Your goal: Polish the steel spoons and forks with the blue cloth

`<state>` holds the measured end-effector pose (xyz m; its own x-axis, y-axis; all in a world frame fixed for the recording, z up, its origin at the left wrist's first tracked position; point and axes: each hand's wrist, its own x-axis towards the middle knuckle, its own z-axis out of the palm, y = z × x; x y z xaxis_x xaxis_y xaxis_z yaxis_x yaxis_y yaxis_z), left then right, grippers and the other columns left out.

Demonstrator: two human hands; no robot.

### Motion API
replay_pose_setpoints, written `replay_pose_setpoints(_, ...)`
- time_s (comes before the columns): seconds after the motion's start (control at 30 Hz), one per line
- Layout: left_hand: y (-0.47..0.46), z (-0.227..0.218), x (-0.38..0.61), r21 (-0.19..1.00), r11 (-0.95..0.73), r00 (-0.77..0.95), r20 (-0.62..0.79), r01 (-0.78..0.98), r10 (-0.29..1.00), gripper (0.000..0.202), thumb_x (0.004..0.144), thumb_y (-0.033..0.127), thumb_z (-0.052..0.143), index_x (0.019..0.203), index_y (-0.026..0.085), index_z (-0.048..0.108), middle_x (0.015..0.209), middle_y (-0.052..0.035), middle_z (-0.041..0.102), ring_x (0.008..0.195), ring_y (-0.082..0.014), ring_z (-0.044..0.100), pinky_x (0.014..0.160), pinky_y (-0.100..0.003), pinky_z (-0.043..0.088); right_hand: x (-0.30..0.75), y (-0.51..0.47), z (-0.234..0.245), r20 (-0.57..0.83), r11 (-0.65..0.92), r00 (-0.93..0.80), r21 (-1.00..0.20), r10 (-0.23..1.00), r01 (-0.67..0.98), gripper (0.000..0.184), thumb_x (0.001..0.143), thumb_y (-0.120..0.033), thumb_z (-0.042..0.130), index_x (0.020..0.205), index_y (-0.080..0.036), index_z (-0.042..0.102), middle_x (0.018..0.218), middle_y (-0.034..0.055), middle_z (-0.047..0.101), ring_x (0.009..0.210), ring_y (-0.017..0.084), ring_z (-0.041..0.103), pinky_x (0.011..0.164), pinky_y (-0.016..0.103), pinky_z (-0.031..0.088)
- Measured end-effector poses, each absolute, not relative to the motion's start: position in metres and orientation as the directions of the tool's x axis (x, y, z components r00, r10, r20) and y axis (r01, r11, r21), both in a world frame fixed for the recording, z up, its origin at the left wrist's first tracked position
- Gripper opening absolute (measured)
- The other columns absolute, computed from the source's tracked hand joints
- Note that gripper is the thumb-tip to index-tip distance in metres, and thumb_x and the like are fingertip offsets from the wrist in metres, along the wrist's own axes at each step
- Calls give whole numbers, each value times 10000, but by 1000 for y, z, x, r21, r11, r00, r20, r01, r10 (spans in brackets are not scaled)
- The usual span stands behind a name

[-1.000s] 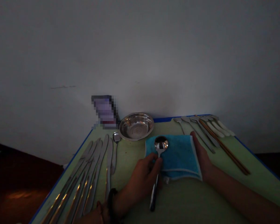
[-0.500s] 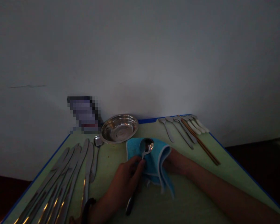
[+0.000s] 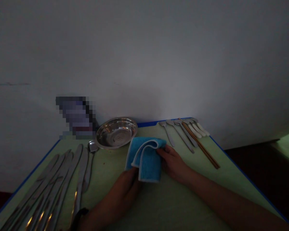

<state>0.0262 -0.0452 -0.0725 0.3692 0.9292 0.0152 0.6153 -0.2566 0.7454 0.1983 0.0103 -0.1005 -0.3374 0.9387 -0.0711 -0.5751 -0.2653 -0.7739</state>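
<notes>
A blue cloth [image 3: 146, 157] with a pale edge lies folded over on the green table [image 3: 183, 199]. My right hand [image 3: 172, 161] grips its right side, fingers curled onto the fold. My left hand [image 3: 127, 187] sits just below the cloth's near left corner, fingers closed and partly tucked under it. The spoon that lay on the cloth is hidden under the fold.
A steel bowl [image 3: 117, 132] stands at the back by the wall, beside a blurred-out object [image 3: 75, 117]. Several table knives [image 3: 53, 186] lie in a row at the left, with a spoon [image 3: 90, 160] beside them. Several spoons [image 3: 180, 131] and chopsticks [image 3: 199, 144] lie at the back right.
My right hand has folded the cloth's right side leftwards over the spoon, which is now covered. The view has swung to the right.
</notes>
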Motion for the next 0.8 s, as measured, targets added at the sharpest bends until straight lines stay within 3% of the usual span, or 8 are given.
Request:
replay_pose_setpoints(0.17, -40, -78, 20, 846, -78, 261, -74, 528, 962, 333, 823, 368, 374, 950, 217, 642, 808, -36, 684, 759, -205, 619, 700, -281, 504, 202, 12, -98, -55, -321, -446, -773, 893, -548, 233, 641, -215, 691, 859, -191, 611, 816, -2, 666, 809, 150, 603, 864, 361, 406)
replay_pose_setpoints(0.37, -38, -92, 11, 900, -43, 90, 4, 434, 996, 290, 705, 406, 514, 872, 245, 688, 861, -55, 696, 822, -261, 614, 678, -330, 513, 206, 10, -94, -33, -383, -622, -813, 782, -438, 215, 586, -100, 672, 793, -151, 642, 761, 2, 669, 739, 135, 608, 838, 326, 413)
replay_pose_setpoints(0.5, -40, -85, 16, 901, -53, 95, 13, 430, 995, 286, 712, 422, 516, 853, 229, 674, 823, -55, 686, 805, -250, 602, 664, -313, 503, 205, 9, -90, -93, -410, -537, -755, 839, -511, 187, 541, -52, 641, 703, -147, 644, 683, -8, 661, 677, 122, 599, 747, 274, 435)
replay_pose_setpoints(0.63, -40, -72, 26, 891, -56, 225, -53, 451, 973, 290, 839, 395, 407, 771, 199, 609, 671, -9, 603, 667, -168, 553, 604, -237, 457, 206, 13, -88, -138, -349, -358, -691, 923, -633, 115, 546, -88, 620, 628, -168, 631, 574, -33, 628, 560, 107, 560, 629, 250, 433)
replay_pose_setpoints(0.8, -39, -64, 33, 889, -73, 267, -57, 453, 962, 302, 881, 359, 370, 692, 176, 519, 551, 47, 425, 507, -104, 410, 488, -193, 350, 208, 17, -87, -290, -377, -244, -638, 925, -672, 50, 644, -207, 579, 657, -179, 618, 634, -14, 655, 618, 136, 581, 738, 303, 440)
